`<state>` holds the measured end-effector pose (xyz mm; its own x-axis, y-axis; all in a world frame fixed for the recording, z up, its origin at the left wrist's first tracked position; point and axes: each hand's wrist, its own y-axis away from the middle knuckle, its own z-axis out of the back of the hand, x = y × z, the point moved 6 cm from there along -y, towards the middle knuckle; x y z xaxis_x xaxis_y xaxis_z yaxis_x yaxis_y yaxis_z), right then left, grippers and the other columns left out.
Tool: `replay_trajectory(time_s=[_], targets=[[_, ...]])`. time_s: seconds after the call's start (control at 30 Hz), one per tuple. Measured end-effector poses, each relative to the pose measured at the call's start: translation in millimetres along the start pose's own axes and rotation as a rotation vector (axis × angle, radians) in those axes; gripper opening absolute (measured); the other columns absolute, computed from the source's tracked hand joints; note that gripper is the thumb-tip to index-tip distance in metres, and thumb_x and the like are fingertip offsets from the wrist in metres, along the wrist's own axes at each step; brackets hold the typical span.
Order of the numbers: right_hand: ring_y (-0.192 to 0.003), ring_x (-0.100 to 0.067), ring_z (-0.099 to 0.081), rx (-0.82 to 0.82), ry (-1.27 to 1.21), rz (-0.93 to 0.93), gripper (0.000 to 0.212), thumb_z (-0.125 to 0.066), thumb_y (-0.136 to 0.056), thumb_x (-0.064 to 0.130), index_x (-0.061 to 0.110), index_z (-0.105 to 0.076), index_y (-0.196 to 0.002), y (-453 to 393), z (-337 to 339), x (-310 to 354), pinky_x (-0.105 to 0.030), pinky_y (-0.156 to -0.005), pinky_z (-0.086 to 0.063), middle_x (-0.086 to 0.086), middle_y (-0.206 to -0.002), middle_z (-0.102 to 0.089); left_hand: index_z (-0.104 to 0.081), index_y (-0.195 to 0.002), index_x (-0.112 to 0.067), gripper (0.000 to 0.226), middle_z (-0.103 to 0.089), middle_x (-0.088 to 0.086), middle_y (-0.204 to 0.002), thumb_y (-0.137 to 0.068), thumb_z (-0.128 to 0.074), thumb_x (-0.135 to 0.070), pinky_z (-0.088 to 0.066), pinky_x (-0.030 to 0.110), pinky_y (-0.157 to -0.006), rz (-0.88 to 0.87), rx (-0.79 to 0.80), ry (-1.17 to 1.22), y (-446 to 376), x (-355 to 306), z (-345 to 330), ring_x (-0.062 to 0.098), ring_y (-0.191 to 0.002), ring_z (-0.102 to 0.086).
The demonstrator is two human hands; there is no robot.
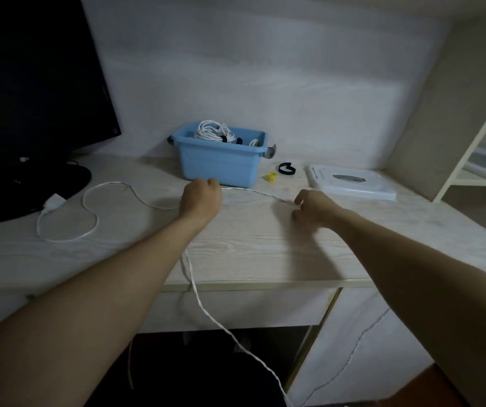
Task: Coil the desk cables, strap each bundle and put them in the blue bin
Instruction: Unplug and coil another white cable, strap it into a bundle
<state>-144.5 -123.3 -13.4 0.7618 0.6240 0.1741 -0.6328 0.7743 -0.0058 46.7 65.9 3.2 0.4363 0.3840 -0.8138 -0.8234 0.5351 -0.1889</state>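
A long white cable (109,186) snakes over the wooden desk from a white plug at the left and drops off the front edge toward the floor. My left hand (200,198) is closed in a fist round this cable just in front of the blue bin (221,163). A taut stretch runs right to my right hand (312,207), which pinches it between thumb and fingers. Inside the bin lies a coiled white cable bundle (213,132) bound with a black strap. A loose black strap (286,168) lies on the desk to the bin's right.
A dark monitor (36,92) on its stand fills the left side. A small yellow piece (271,177) lies beside the bin. A flat white box (350,183) sits at the right, next to a shelf unit (476,160). Another thin cable hangs below the desk.
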Motion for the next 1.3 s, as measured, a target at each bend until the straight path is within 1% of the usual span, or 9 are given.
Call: replay_trajectory(time_s=[0.1, 0.17, 0.23, 0.47, 0.57, 0.67, 0.87, 1.13, 1.3], targets=[[-0.108, -0.032, -0.063, -0.107, -0.143, 0.056, 0.027, -0.063, -0.091, 0.016, 0.006, -0.068, -0.116, 23, 3, 8, -0.039, -0.094, -0.051, -0.014, -0.115, -0.069, -0.059, -0.112, 0.012, 0.041, -0.057, 0.036, -0.119, -0.095, -0.039, -0.020, -0.034, 0.033, -0.071, 0.108, 0.131, 0.278, 8, -3, -12, 0.047, -0.104, -0.056], [-0.100, -0.030, -0.065, -0.179, -0.280, 0.107, 0.019, -0.062, -0.092, 0.017, 0.006, -0.070, -0.105, 44, 4, 16, -0.040, -0.089, -0.052, -0.012, -0.106, -0.071, -0.061, -0.094, 0.007, 0.038, -0.058, 0.038, -0.084, -0.091, -0.039, -0.024, -0.033, 0.030, -0.055, 0.160, 0.220, 0.507, 18, -10, -16, 0.044, -0.063, -0.059], [-0.097, -0.022, -0.063, -0.169, -0.420, 0.144, 0.022, -0.061, -0.096, 0.027, 0.011, -0.067, -0.110, 69, -2, 28, -0.036, -0.088, -0.052, -0.006, -0.106, -0.069, -0.048, -0.069, -0.012, 0.032, -0.036, 0.008, -0.044, -0.097, -0.036, -0.021, -0.020, 0.019, -0.039, 0.195, 0.321, 0.679, 35, -20, -21, 0.020, -0.031, -0.031], [-0.084, 0.001, -0.063, 0.049, -1.000, 0.285, 0.024, -0.057, -0.100, 0.032, 0.013, -0.064, -0.111, 157, -25, 85, -0.015, -0.083, -0.050, 0.005, -0.096, -0.068, -0.038, -0.068, -0.016, 0.044, -0.021, -0.002, -0.049, -0.107, -0.032, -0.035, -0.020, 0.024, -0.041, 0.122, 0.471, 1.050, 89, -49, -17, 0.011, -0.040, -0.021], [-0.081, -0.016, -0.068, 0.041, -1.153, 0.318, 0.016, -0.063, -0.097, 0.014, 0.001, -0.063, -0.107, 180, -33, 90, -0.033, -0.086, -0.058, -0.007, -0.086, -0.069, -0.038, -0.069, -0.015, 0.047, -0.025, -0.002, -0.051, -0.106, -0.029, -0.041, -0.024, 0.023, -0.042, 0.165, 0.450, 1.193, 107, -51, -12, 0.011, -0.041, -0.025], [-0.061, -0.024, -0.060, 0.002, -1.314, 0.250, 0.011, -0.060, -0.099, 0.014, 0.005, -0.063, -0.094, 193, -39, 84, -0.034, -0.064, -0.054, -0.012, -0.072, -0.064, -0.038, -0.068, -0.015, 0.048, -0.031, -0.002, -0.052, -0.106, -0.027, -0.042, -0.028, 0.023, -0.043, 0.230, 0.451, 1.278, 119, -48, -11, 0.012, -0.042, -0.029], [-0.043, -0.014, -0.052, -0.271, -1.188, -0.118, 0.018, -0.070, -0.092, 0.021, 0.006, -0.060, -0.093, 222, -70, 32, -0.027, -0.044, -0.045, -0.007, -0.065, -0.064, -0.042, -0.075, -0.015, 0.037, -0.032, -0.004, -0.053, -0.108, -0.032, -0.028, -0.019, 0.023, -0.040, 0.216, 0.499, 1.159, 135, -28, -12, 0.009, -0.037, -0.024], [-0.051, -0.007, -0.048, -0.391, -1.162, 0.115, 0.026, -0.055, -0.101, 0.029, 0.013, -0.070, -0.089, 250, -52, 44, -0.020, -0.053, -0.038, -0.001, -0.056, -0.059, -0.042, -0.068, -0.017, 0.040, -0.027, -0.008, -0.047, -0.105, -0.037, -0.031, -0.020, 0.021, -0.034, 0.318, 0.612, 1.344, 163, -7, -5, 0.007, -0.033, -0.020], [-0.051, -0.008, -0.055, -0.461, -1.290, -0.091, 0.013, -0.070, -0.091, 0.025, 0.012, -0.067, -0.091, 275, -67, 34, -0.023, -0.052, -0.043, -0.004, -0.057, -0.062, -0.033, -0.051, -0.023, 0.043, -0.021, -0.009, -0.039, -0.093, -0.041, -0.027, -0.009, 0.024, -0.037, 0.430, 0.696, 1.568, 201, 22, 5, 0.008, -0.031, -0.012]])
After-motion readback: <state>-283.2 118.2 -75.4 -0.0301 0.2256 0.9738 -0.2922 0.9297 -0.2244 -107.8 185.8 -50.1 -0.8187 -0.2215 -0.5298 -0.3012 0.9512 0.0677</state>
